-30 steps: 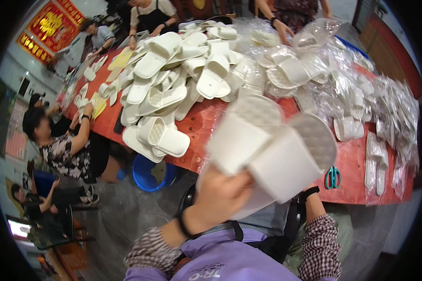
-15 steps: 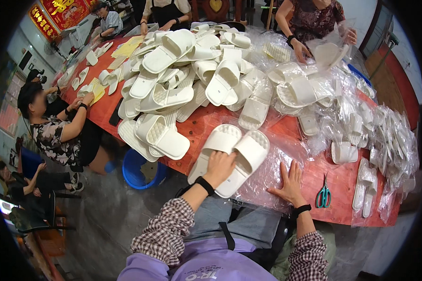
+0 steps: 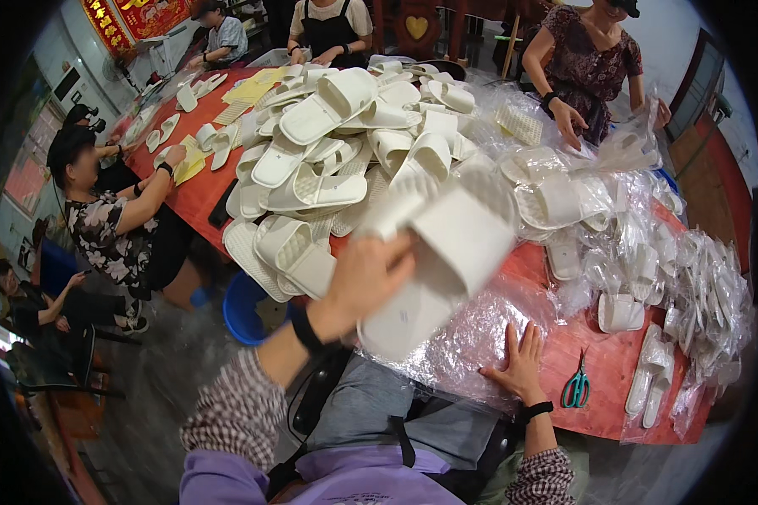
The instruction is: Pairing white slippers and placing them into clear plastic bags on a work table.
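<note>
A pair of white slippers is raised above the table's near edge, blurred by motion. My left hand is closed on it, with fingers at the inner edges of the two slippers. My right hand lies flat with fingers spread on clear plastic bags, holding nothing. Green-handled scissors rest on the red table to the right of that hand. Beyond the lifted pair rises a large heap of loose white slippers.
Bagged slippers pile up along the right side, with one bagged pair near the edge. A blue bucket stands on the floor at left. Co-workers sit or stand around the table's left and far sides.
My left hand has lifted the slipper pair off the plastic bags, toward the camera. My right hand stays on the bags. The whole view has shifted slightly.
</note>
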`<act>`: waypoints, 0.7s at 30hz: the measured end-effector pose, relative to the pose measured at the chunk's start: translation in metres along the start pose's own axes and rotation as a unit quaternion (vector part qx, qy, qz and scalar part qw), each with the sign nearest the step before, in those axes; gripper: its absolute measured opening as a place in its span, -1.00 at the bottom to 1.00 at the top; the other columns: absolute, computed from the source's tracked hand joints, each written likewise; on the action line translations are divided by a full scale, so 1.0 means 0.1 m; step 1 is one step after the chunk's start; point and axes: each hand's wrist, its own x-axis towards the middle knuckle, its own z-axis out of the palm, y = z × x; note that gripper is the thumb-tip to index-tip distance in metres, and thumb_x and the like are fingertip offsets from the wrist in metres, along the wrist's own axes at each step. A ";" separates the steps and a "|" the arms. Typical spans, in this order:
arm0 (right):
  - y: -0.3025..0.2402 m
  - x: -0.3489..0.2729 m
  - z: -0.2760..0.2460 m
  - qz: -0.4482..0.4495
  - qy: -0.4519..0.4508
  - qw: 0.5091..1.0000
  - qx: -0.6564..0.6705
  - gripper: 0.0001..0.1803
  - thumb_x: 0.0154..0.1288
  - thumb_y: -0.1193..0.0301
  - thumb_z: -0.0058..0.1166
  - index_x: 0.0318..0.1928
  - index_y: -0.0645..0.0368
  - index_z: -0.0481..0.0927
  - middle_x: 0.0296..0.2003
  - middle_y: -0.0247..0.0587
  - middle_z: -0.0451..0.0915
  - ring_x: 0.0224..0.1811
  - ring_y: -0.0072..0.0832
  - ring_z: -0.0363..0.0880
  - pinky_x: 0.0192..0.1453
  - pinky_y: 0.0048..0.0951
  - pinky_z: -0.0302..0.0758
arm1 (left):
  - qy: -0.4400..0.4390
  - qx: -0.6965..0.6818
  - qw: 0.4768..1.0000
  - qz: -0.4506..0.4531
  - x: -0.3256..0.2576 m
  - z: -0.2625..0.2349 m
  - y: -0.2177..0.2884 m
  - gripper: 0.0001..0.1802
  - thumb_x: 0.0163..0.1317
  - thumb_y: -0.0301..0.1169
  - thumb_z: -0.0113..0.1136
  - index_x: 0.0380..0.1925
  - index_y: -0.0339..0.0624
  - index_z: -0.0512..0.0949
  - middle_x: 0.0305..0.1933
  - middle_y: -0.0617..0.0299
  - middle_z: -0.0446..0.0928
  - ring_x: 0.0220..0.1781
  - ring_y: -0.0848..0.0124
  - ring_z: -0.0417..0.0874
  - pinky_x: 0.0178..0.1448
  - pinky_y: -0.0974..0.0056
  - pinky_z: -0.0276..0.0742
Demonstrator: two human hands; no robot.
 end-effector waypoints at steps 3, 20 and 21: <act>0.00 0.00 0.02 -0.001 0.004 1.000 0.003 0.32 -0.15 -0.35 0.26 0.52 0.00 -0.06 0.47 0.38 -0.30 0.53 0.24 -0.38 0.52 0.15 -0.33 | 0.012 0.072 0.997 0.011 0.90 -0.31 -0.38 -0.71 0.19 -0.24 0.14 -0.19 -0.18 0.60 -0.47 -0.10 0.57 -0.48 0.13 0.63 -0.35 0.10 0.48; 0.02 0.04 0.11 -0.022 0.073 0.996 0.052 0.22 -0.03 -0.39 0.15 0.51 -0.06 -0.02 0.45 0.43 -0.32 0.52 0.28 -0.41 0.53 0.15 -0.30 | -0.293 0.071 0.940 0.156 -0.89 1.38 0.24 -0.32 -0.01 -0.28 0.40 0.18 -0.12 0.47 0.29 -0.04 0.32 0.28 0.02 0.33 0.31 0.02 0.26; 0.03 0.03 0.12 -0.032 0.071 0.995 0.054 0.23 -0.04 -0.40 0.14 0.51 -0.06 -0.03 0.46 0.43 -0.33 0.52 0.28 -0.42 0.53 0.15 -0.31 | -0.303 0.075 0.938 0.149 -0.99 1.54 0.06 -0.23 -0.07 -0.22 0.44 0.23 0.00 0.43 0.34 -0.01 0.24 0.33 0.02 0.24 0.33 -0.01 0.18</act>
